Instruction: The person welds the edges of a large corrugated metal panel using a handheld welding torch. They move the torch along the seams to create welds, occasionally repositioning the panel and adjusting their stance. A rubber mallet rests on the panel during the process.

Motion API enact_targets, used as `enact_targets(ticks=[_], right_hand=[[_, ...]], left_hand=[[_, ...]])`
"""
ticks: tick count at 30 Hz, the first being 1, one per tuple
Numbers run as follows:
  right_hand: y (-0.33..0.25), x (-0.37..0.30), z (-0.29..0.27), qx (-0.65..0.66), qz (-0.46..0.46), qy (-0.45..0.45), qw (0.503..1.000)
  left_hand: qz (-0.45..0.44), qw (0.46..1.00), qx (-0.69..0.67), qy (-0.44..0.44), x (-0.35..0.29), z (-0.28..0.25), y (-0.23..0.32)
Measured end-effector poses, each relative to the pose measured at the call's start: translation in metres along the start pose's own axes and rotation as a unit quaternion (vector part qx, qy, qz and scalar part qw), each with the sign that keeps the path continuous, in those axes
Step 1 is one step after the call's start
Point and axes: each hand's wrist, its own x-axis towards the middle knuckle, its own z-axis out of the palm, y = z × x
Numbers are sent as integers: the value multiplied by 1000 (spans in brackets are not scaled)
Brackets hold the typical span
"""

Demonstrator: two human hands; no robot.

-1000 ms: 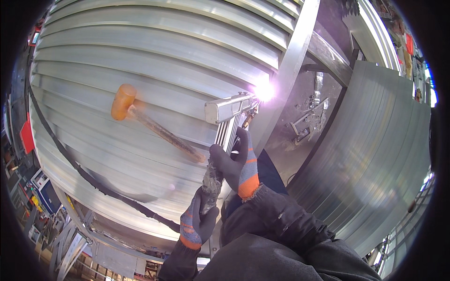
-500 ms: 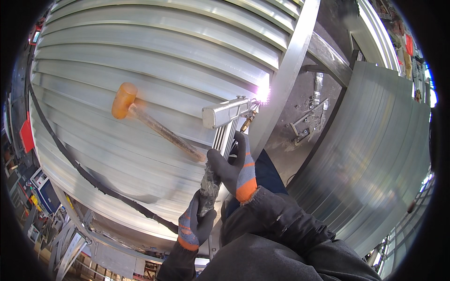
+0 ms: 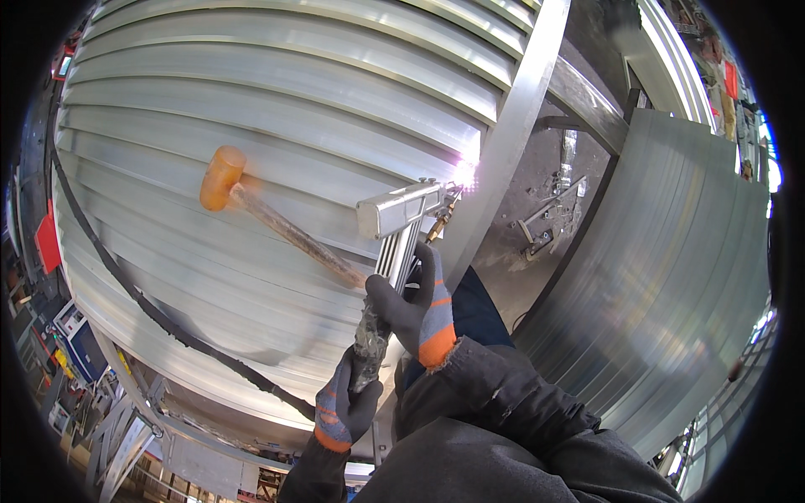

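Note:
A silver welding gun (image 3: pixel 401 210) is held in both gloved hands, its tip throwing a bright violet-white glow where a slat end meets the flat metal bar (image 3: pixel 495 159). My right hand (image 3: pixel 417 303) is wrapped round the gun's ribbed body, just below its head. Lower down, my left hand (image 3: pixel 348 402) grips the tape-wrapped rear of the handle. Beside the gun, on the slatted metal panel (image 3: pixel 277 109), lies a mallet with an orange head (image 3: pixel 223 178) and a wooden handle that reaches toward my right hand.
A black cable (image 3: pixel 159 314) curves over the panel's left side to my left hand. To the right, a stack of long metal profiles (image 3: pixel 662 277) lies beyond a gap with metal scraps (image 3: pixel 549 226) on the floor. A blue-and-white machine (image 3: pixel 81 344) stands at the lower left.
The welding gun and both hands have shifted slightly toward me and to the left, the glow moving with them. It looks smaller now. The mallet stays put.

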Motion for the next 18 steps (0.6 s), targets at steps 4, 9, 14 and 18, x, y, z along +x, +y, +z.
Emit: enact_targets(ticks=[4,9,14,18], right_hand=[[2,-3,1,4,14,0,1000],[4,-8,2,6,19,-3,1000],[7,-11,4,4,24,0,1000],[7,-13,4,2,29,-7,1000]], left_hand=[[20,1000,8,2,-2,-1,-2],[15,1000,17,-6,-7,-3,-4],[60,997,36,23,-8,-2,-6],[43,999,21,14,-10,-3,-7]])
